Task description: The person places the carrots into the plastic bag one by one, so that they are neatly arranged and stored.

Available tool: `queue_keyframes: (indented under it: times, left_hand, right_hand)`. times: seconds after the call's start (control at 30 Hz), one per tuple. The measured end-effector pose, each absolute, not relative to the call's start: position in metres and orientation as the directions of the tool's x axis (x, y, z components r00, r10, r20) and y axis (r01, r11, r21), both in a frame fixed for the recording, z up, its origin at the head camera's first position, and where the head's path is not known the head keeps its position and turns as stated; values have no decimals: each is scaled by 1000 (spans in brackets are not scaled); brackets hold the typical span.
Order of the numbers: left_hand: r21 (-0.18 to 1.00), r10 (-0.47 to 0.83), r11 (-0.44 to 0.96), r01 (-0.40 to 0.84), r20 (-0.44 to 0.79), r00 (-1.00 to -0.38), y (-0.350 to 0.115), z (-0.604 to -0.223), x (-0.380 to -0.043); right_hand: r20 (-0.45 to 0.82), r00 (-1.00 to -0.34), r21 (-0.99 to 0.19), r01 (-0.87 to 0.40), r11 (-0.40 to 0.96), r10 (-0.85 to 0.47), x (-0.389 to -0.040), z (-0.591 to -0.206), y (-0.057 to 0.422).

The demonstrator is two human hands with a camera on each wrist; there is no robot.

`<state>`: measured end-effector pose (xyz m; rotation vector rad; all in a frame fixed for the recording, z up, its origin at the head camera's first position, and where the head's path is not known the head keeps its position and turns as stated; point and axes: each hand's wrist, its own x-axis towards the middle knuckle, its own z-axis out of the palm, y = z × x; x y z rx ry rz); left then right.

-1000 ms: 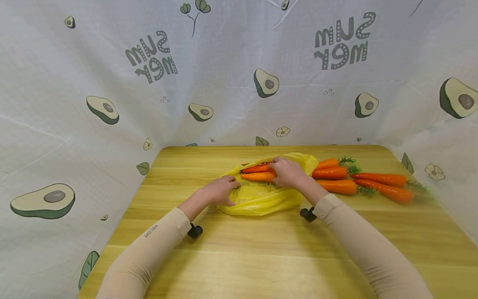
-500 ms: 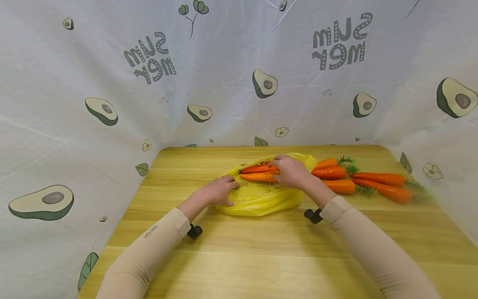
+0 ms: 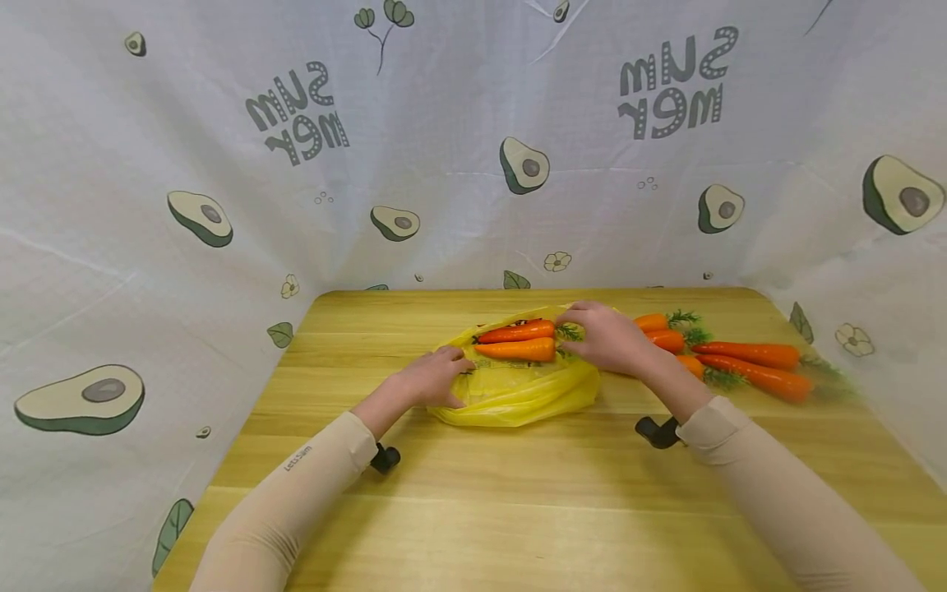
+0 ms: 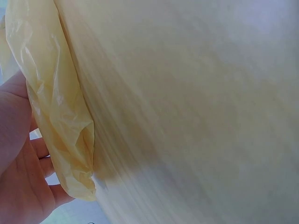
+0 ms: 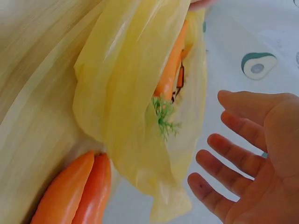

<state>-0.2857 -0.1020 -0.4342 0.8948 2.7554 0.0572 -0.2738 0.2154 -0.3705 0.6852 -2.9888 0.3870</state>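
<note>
A yellow plastic bag (image 3: pixel 518 404) lies on its side on the table, its upper side gaping. Inside rest a red-orange carrot (image 3: pixel 518 331) and an orange carrot (image 3: pixel 515 351), tips to the left, green tops to the right. At the bag's left end my left hand (image 3: pixel 429 378) holds the edge; in the left wrist view the yellow film (image 4: pixel 60 102) runs between thumb and fingers. My right hand (image 3: pixel 610 339) hovers by the carrot tops, and the right wrist view shows its fingers (image 5: pixel 233 151) spread, holding nothing and apart from the bag.
Several loose carrots lie right of the bag: a nearer cluster (image 3: pixel 666 339), partly behind my right hand, and two more (image 3: pixel 755 377) farther right. A printed curtain (image 3: pixel 459 164) rises behind the wooden table (image 3: pixel 473 510) and at both sides.
My right hand has let go of the carrots and moved right, uncovering their thick ends and green tops. The left hand and the bag's left end have stayed put.
</note>
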Motion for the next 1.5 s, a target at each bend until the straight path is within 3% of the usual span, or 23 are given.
queue_keyframes:
  times: [0.43, 0.73, 1.07, 1.5]
  left_hand:
    - [116, 574, 818, 563, -223, -788, -102, -436, -284]
    - [110, 581, 813, 572, -217, -784, -103, -435, -285]
    - [112, 590, 807, 580, -218, -778, -103, -434, -286]
    - [106, 593, 804, 585, -220, -775, -103, -434, -286]
  right_hand:
    - [108, -920, -323, -391, 862, -376, -255, -361, 250]
    - [148, -929, -325, -370, 870, -340, -245, -362, 282]
    - [96, -947, -400, -320, 859, -308, -239, -370, 314]
    - [74, -957, -359, -288, 888, -280, -236, -387, 345]
